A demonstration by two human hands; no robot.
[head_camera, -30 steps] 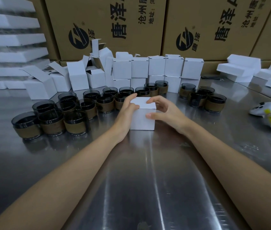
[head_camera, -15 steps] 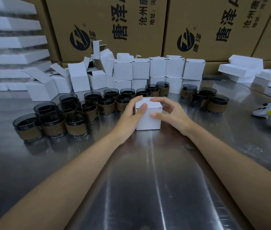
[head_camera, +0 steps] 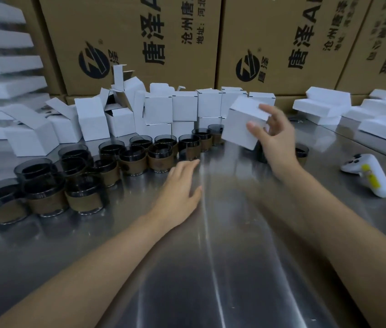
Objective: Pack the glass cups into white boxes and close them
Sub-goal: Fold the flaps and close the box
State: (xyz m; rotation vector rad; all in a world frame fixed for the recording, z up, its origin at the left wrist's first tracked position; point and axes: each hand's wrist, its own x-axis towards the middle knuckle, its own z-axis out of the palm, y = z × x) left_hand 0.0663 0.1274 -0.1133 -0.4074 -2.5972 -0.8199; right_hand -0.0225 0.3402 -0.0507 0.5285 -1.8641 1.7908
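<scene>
— Stock, head view: one closed white box (head_camera: 241,124), tilted and lifted off the steel table (head_camera: 211,268). It is pinched between the thumb and fingers of the right hand (head_camera: 276,140), just in front of the stacked closed boxes (head_camera: 208,104).
— Left hand (head_camera: 182,185)?
— Fingers straight, holding nothing, low over the table beside the glass cups (head_camera: 135,159) (contact with the steel unclear).
— Done against left?
— Done, by my estimate: roughly ten boxes shut at the back, with the held one probably bound for that stack. Left: some twenty cups unpacked in rows, a few more behind the right hand. Open boxes (head_camera: 116,114) wait at far left. Under halfway, I judge.
</scene>
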